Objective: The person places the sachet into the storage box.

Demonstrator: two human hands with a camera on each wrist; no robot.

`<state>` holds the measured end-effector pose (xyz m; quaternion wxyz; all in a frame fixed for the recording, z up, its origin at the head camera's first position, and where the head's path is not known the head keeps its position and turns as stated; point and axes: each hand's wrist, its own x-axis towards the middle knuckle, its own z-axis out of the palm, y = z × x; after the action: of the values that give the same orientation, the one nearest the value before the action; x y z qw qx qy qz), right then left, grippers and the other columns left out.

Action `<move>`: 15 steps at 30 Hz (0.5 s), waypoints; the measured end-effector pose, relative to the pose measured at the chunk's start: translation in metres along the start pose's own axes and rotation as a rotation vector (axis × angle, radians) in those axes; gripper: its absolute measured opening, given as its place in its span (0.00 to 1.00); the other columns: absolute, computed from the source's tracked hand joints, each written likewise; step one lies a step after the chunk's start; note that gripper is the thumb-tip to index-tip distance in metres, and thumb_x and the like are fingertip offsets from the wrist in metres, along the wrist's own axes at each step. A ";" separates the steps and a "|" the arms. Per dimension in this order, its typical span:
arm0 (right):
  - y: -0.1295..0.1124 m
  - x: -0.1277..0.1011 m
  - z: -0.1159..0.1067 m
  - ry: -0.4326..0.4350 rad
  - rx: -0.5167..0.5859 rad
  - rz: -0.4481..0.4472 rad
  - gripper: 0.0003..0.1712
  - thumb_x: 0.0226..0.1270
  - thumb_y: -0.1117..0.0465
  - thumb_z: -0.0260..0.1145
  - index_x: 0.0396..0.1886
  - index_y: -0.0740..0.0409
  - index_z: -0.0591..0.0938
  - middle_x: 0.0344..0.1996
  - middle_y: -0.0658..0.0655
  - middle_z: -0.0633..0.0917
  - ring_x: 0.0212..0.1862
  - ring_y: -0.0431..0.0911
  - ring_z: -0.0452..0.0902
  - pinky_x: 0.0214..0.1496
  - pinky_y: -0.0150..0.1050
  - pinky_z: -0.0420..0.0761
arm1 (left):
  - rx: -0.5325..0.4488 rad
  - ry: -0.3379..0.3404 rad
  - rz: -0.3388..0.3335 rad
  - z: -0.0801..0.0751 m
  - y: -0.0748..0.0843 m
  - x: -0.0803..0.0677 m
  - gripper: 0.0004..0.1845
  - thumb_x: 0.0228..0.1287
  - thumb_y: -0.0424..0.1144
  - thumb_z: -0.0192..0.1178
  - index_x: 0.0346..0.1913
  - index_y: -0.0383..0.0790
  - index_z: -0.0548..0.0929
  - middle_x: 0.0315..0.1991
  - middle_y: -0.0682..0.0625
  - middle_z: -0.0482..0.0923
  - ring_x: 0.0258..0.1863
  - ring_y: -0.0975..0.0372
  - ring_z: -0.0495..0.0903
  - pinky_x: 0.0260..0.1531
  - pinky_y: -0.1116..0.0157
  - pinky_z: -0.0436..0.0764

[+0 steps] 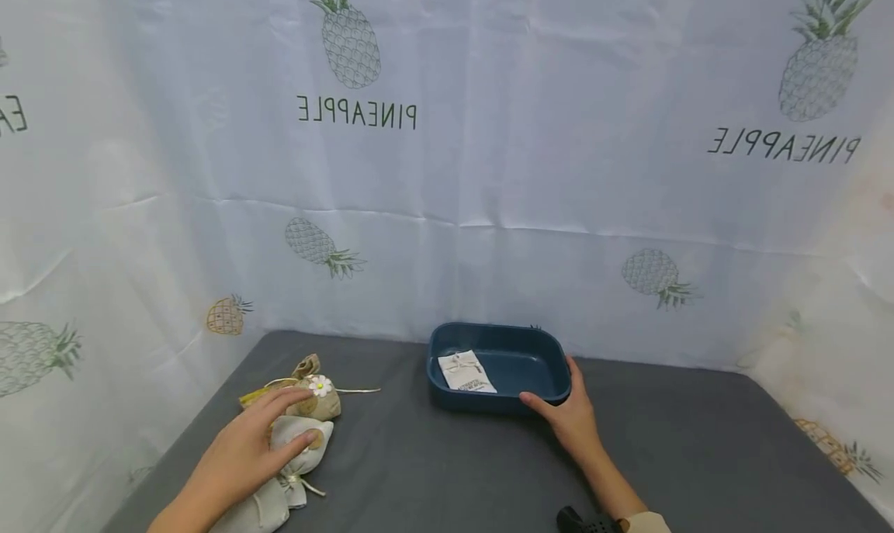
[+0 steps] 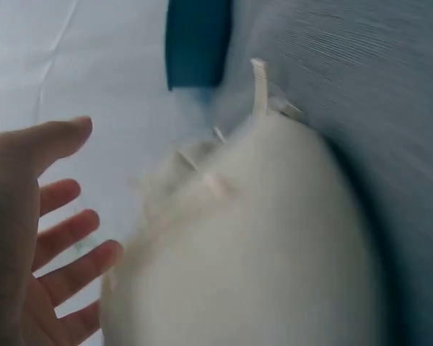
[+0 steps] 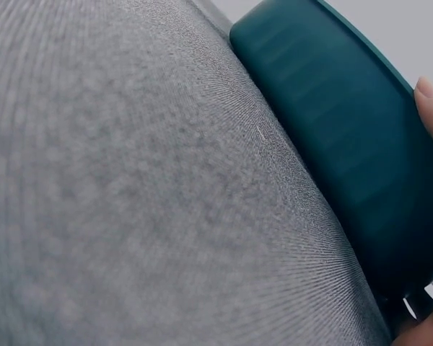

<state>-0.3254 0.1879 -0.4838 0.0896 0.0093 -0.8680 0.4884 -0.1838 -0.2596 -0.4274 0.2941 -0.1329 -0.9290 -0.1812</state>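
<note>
The step in hand appears to be a pick-up at the left while the right steadies the container. The left hand (image 1: 254, 448) hovers over a cluster of small cloth pouches at the near left of the table (image 1: 433, 471), fingers spread and relaxed, tips over a white pouch (image 1: 300, 444) and just short of a tan pouch (image 1: 317, 399) with a daisy on it; in the left wrist view the palm is open and grips nothing. The right hand (image 1: 569, 417) grips the near right corner of the blue tray (image 1: 541, 347), thumb along the near rim and fingers curled around the corner. One white pouch (image 1: 466, 372) already lies inside the tray at its left end. The tray stands near the back of the table, well apart from the pouch cluster. As a judgement, the next move calls for the left fingers to close around one pouch, lift it clear of its neighbours and their trailing strings, and carry it rightward over the tray rim. The table carries a grey ribbed cloth. A white curtain (image 1: 531, 176) printed with pineapples encloses the table at the back and both sides.
</note>
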 end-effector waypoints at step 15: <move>0.000 0.000 -0.001 -0.005 0.001 -0.005 0.67 0.56 0.40 0.77 0.83 0.52 0.45 0.81 0.67 0.53 0.78 0.67 0.54 0.73 0.72 0.60 | -0.198 0.012 0.243 0.017 -0.051 -0.070 0.50 0.32 0.53 0.85 0.64 0.41 0.78 0.66 0.64 0.68 0.69 0.86 0.55 0.59 0.86 0.53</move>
<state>-0.3251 0.1888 -0.4837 0.0888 0.0126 -0.8678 0.4887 -0.1544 -0.3083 -0.4950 0.3048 -0.2717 -0.8818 -0.2359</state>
